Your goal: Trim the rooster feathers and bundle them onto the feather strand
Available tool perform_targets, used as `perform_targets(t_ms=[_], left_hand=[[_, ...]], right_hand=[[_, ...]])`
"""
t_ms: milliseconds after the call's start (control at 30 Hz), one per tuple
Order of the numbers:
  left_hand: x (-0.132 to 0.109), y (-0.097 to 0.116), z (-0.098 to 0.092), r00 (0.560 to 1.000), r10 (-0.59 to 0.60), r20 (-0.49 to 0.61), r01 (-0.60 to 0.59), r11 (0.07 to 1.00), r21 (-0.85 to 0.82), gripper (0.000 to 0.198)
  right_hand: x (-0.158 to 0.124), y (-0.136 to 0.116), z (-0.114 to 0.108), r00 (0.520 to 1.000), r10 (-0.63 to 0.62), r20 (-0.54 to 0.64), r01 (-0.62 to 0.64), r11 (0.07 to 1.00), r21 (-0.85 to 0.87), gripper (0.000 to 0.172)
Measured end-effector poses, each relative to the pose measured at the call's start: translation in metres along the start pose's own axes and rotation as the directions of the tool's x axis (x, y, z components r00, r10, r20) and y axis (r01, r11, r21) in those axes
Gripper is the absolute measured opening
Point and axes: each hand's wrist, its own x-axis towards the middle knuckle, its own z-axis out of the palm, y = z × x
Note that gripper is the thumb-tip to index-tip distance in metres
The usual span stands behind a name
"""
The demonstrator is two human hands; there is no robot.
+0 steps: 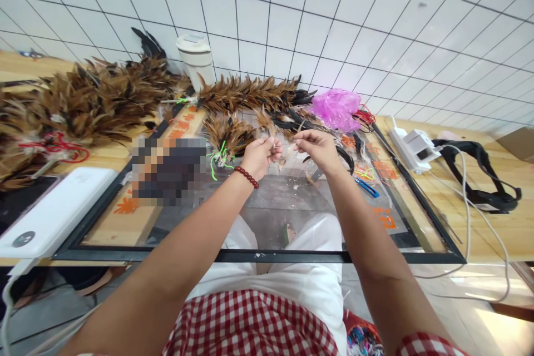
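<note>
My left hand, with a dark red bead bracelet at its wrist, is closed in a pinch on a thin pale quill. A brown feather rises just past those fingers. Opposite it, my right hand pinches a small light brown feather between thumb and fingertips. Pale fluff shows in the narrow gap between the hands. Left of my left hand lies a bundle of brown feathers, tied with bright green string.
Both hands are over a black-framed glass panel. Long brown feather bunches lie along the tiled wall, near a lidded cup and pink plastic bag. A blue cutter, power strip, black headgear and white power bank sit around.
</note>
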Motion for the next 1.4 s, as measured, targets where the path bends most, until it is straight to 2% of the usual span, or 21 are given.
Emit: perform_targets(t_ms=[67, 100, 167, 233, 300, 367, 533, 633, 800, 967, 1100, 1200, 1267, 1300, 1333, 1367, 1400], left_hand=[[0.000, 0.000, -0.001, 0.999, -0.025, 0.026, 0.025, 1.000, -0.019, 0.013], [0.000, 0.000, -0.001, 0.998, -0.037, 0.041, 0.038, 0.999, -0.038, 0.013], [0.000, 0.000, -0.002, 0.994, -0.073, 0.077, 0.080, 0.992, -0.096, 0.012], [0.000, 0.000, -0.003, 0.986, -0.116, 0.122, 0.134, 0.981, -0.144, 0.012], [0.000, -0.002, -0.004, 0.971, -0.157, 0.180, 0.183, 0.973, -0.139, 0.011], [-0.001, -0.004, -0.004, 0.954, -0.191, 0.231, 0.218, 0.971, -0.100, 0.008], [0.000, -0.009, -0.005, 0.941, -0.202, 0.273, 0.245, 0.961, -0.132, 0.005], [0.002, -0.010, -0.007, 0.940, -0.199, 0.277, 0.259, 0.945, -0.200, 0.004], [0.004, -0.010, -0.009, 0.953, -0.191, 0.235, 0.250, 0.933, -0.259, 0.002], [0.004, -0.009, -0.009, 0.962, -0.157, 0.223, 0.209, 0.951, -0.229, 0.008], [0.002, -0.010, -0.007, 0.963, -0.142, 0.227, 0.183, 0.968, -0.173, 0.007], [0.001, -0.011, -0.005, 0.969, -0.114, 0.217, 0.142, 0.983, -0.115, 0.012], [0.000, -0.010, -0.004, 0.982, -0.069, 0.176, 0.086, 0.992, -0.090, 0.014], [0.000, -0.009, -0.004, 0.987, -0.046, 0.155, 0.058, 0.995, -0.076, 0.015], [0.000, -0.008, -0.004, 0.988, -0.035, 0.148, 0.044, 0.997, -0.056, 0.015], [-0.001, -0.007, -0.004, 0.985, -0.044, 0.167, 0.050, 0.998, -0.029, 0.016], [-0.001, -0.005, -0.004, 0.974, -0.079, 0.212, 0.080, 0.997, 0.004, 0.018]], right_hand=[[0.000, 0.000, 0.003, 0.998, 0.016, -0.062, -0.011, 0.997, 0.079, 0.024], [-0.001, -0.001, 0.004, 0.993, -0.012, -0.121, 0.020, 0.998, 0.058, 0.023], [-0.004, -0.002, 0.001, 0.959, -0.152, -0.240, 0.126, 0.984, -0.123, 0.018], [-0.008, -0.006, -0.002, 0.903, -0.338, -0.266, 0.211, 0.887, -0.410, 0.018], [-0.013, -0.011, -0.003, 0.862, -0.463, -0.207, 0.244, 0.737, -0.630, 0.022], [-0.016, -0.015, 0.001, 0.826, -0.543, -0.152, 0.282, 0.631, -0.723, 0.021], [-0.018, -0.011, 0.021, 0.689, -0.725, 0.022, 0.522, 0.474, -0.709, 0.012], [-0.018, -0.005, 0.025, 0.657, -0.746, 0.105, 0.586, 0.418, -0.695, 0.013], [-0.019, -0.004, 0.023, 0.683, -0.705, 0.193, 0.617, 0.415, -0.669, 0.017], [-0.018, -0.002, 0.021, 0.737, -0.662, 0.139, 0.548, 0.464, -0.696, 0.042], [-0.018, 0.003, 0.022, 0.780, -0.619, 0.092, 0.494, 0.519, -0.698, 0.043], [-0.015, 0.004, 0.023, 0.836, -0.547, 0.032, 0.433, 0.624, -0.651, 0.047], [-0.012, 0.002, 0.023, 0.903, -0.431, -0.004, 0.369, 0.778, -0.509, 0.053], [-0.011, 0.001, 0.022, 0.942, -0.335, 0.006, 0.311, 0.871, -0.380, 0.055], [-0.010, 0.001, 0.021, 0.974, -0.221, 0.057, 0.228, 0.948, -0.222, 0.055], [-0.009, 0.000, 0.019, 0.983, -0.111, 0.144, 0.120, 0.991, -0.056, 0.051], [-0.009, 0.000, 0.017, 0.969, -0.020, 0.246, -0.002, 0.996, 0.092, 0.045]])
